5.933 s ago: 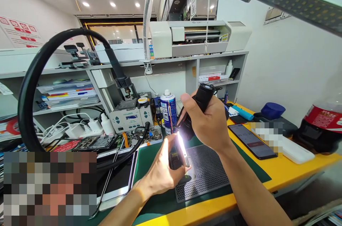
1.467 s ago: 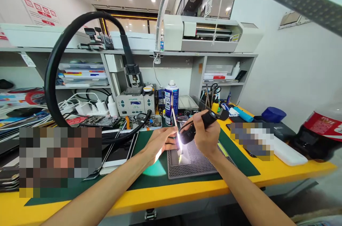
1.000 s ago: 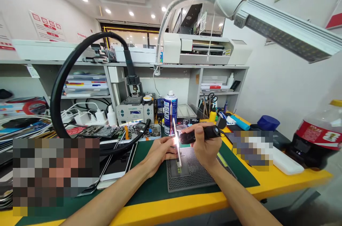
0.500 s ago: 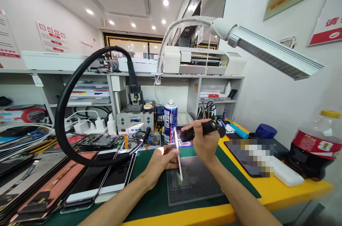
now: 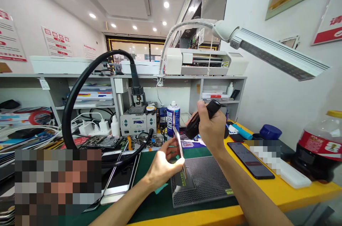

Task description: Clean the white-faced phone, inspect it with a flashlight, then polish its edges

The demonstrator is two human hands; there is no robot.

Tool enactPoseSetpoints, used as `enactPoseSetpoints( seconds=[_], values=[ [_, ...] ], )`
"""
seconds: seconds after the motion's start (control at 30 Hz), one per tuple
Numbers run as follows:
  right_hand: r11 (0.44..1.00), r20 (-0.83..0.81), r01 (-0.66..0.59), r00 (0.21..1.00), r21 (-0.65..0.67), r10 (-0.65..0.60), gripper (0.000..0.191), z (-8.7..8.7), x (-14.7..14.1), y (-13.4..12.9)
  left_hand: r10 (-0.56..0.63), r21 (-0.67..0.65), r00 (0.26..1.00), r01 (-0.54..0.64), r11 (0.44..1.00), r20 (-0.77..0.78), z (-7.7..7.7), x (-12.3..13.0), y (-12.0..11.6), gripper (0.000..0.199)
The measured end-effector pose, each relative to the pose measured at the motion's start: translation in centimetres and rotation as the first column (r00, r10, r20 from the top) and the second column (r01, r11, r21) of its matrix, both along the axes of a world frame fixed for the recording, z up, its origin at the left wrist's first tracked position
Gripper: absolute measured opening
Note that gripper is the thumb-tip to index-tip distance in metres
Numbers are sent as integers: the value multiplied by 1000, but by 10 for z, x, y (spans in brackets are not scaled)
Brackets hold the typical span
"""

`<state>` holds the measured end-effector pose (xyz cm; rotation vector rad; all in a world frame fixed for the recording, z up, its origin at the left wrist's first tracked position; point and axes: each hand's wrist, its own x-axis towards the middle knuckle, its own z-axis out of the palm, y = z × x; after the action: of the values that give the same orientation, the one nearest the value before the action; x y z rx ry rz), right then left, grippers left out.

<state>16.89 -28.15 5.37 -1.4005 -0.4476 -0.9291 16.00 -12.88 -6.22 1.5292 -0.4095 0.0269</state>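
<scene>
My left hand (image 5: 161, 167) is closed around a thin phone (image 5: 179, 143), held upright and nearly edge-on, its lower end just above the perforated black mat (image 5: 207, 179). My right hand (image 5: 213, 133) grips a black flashlight (image 5: 194, 124). Its thick head points down and left at the phone, a short gap apart. Under the phone, a small dark sheet (image 5: 190, 182) lies on the mat. The phone's flat faces are mostly turned out of sight. Behind the phone stands a blue spray can (image 5: 173, 117).
Several phones, one a white-edged phone (image 5: 119, 179), lie at the left beneath a black hose (image 5: 70, 112) from the hot-air station (image 5: 138, 124). At the right are a dark phone (image 5: 249, 162), a white power bank (image 5: 295, 176) and a cola bottle (image 5: 315, 147). A lamp (image 5: 278, 53) hangs above.
The flashlight has tipped from nearly level to slanting downward. The phone has turned slightly, and the fingers of my left hand have shifted on it. The bright glare on the phone has faded.
</scene>
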Motion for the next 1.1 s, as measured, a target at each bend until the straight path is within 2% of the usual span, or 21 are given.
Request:
enactPoseSetpoints(
  seconds=[0.13, 0.3, 0.4, 0.6, 0.7, 0.9, 1.0, 1.1],
  values=[
    [997, -50, -5, 999, -79, 1, 50, 18, 1, 5, 9, 63, 993, -16, 998, 117, -2, -2, -1, 69],
    [963, -165, -208, 970, -172, 180, 50, 41, 14, 13, -39, 146, 979, 10, 989, 198, -6, -2, 1, 69],
    [949, -180, -232, 964, -212, 196, 54, 49, 28, 14, -52, 176, 973, 11, 984, 225, -7, -1, 2, 72],
    [946, -124, -81, 991, -314, 44, 59, 50, 47, 20, -85, 221, 959, 24, 975, 271, -5, -3, 2, 72],
    [941, -73, -33, 997, -337, 9, 58, 47, 51, 25, -71, 255, 957, -4, 967, 283, -3, -6, 2, 73],
    [926, -30, -28, 999, -375, 18, 57, 48, 48, 27, -48, 272, 946, -43, 961, 320, 7, -14, 1, 67],
    [908, -21, -24, 1000, -418, 17, 56, 49, 43, 27, -57, 261, 945, -32, 965, 323, 10, -16, 1, 68],
    [899, -47, -60, 998, -433, 43, 55, 50, 37, 27, -85, 257, 962, 16, 966, 259, 9, -15, 3, 73]
  ],
)
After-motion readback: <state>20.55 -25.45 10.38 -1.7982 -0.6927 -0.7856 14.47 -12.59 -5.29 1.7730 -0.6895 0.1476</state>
